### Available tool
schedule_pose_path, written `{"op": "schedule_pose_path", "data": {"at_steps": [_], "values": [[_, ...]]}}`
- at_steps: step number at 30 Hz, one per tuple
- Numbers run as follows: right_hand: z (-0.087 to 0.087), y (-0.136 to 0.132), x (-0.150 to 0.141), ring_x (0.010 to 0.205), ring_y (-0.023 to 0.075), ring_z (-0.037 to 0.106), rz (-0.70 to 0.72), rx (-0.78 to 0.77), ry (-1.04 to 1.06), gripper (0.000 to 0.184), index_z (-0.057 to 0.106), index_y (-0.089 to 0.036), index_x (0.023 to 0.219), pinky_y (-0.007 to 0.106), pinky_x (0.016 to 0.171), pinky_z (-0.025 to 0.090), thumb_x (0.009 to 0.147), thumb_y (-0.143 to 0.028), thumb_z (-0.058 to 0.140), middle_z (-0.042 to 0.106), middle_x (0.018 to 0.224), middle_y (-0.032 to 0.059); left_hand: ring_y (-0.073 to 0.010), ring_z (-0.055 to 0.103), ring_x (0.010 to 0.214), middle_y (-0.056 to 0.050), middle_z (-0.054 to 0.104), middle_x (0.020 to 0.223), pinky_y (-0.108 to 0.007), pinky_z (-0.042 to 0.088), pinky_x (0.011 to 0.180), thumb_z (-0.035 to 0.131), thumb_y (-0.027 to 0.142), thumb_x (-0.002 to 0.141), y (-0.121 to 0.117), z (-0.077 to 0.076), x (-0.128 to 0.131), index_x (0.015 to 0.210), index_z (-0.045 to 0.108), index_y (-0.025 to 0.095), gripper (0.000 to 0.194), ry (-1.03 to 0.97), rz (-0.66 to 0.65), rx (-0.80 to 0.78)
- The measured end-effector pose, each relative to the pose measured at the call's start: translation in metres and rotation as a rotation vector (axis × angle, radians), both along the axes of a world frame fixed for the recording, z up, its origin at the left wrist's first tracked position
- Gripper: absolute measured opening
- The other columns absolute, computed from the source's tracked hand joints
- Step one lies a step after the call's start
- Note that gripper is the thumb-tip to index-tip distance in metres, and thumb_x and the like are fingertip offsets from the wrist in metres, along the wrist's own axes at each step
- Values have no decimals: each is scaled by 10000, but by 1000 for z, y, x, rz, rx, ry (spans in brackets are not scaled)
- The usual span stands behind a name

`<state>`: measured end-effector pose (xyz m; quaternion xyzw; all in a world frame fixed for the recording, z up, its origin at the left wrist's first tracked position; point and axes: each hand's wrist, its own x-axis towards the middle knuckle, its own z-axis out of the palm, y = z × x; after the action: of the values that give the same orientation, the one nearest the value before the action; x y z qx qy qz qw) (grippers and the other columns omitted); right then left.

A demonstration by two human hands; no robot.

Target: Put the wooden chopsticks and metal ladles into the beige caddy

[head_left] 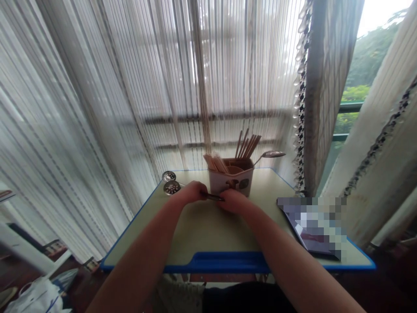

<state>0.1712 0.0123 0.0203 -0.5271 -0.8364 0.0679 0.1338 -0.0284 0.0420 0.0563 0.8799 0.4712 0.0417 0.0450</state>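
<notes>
A slotted ladle point(171, 188) points its perforated bowl toward the left of the table, and its dark handle runs to the right. My left hand point(195, 191) is closed around that handle. At the handle's right end my right hand point(233, 201) is closed on it too, its fingertips mostly hidden. Just behind this bowl lies a second perforated ladle head point(169, 176); where its handle goes is hidden. Right behind my hands stands a utensil holder point(215, 181) with a printed front. It holds several chopsticks point(249, 147), pale utensils at the left, and a ladle point(273, 154) leaning out right.
The pale table point(195, 234) has a blue rim and a blue tray groove point(230, 261) at the front. A dark flat tablet-like object point(299, 228), partly blurred, lies at the right. Sheer curtains point(163, 78) hang close behind the table. A white bag point(35, 295) sits lower left.
</notes>
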Motion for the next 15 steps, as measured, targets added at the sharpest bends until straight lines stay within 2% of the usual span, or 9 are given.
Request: {"op": "schedule_pose_path", "data": {"at_steps": [5,8,11,13,15], "values": [[4,5,10,592,205,599,-24,-125,18,151,661,-179,616,293,573,449,697,-287,593,637,597,83,-218,596,952,-84,659,1010,-300,451,839,605,231,714,8,-7,-16,975,690,240,275,183,251,134],[5,5,16,441,157,538,-42,-331,65,145,615,-188,559,265,452,422,677,-272,598,607,525,40,-241,591,975,-126,648,1011,-353,443,865,531,173,765,14,-10,-22,956,696,202,254,221,301,177],[6,3,12,401,126,511,-28,-479,163,262,585,-181,555,237,408,404,730,-375,572,604,524,27,-256,601,954,-151,645,980,-379,444,856,500,190,792,16,-9,-23,933,702,170,247,239,341,190],[7,0,4,398,120,508,-5,-545,284,381,588,-171,605,233,395,397,806,-474,473,612,545,36,-247,604,949,-146,645,974,-365,445,856,508,229,800,15,-6,-22,941,701,176,245,220,364,169],[9,-4,-6,405,126,521,10,-615,435,432,583,-162,687,235,377,381,863,-494,369,621,581,45,-238,590,984,-139,639,1002,-354,434,877,507,257,812,13,-2,-20,967,695,191,253,172,373,129]]}}
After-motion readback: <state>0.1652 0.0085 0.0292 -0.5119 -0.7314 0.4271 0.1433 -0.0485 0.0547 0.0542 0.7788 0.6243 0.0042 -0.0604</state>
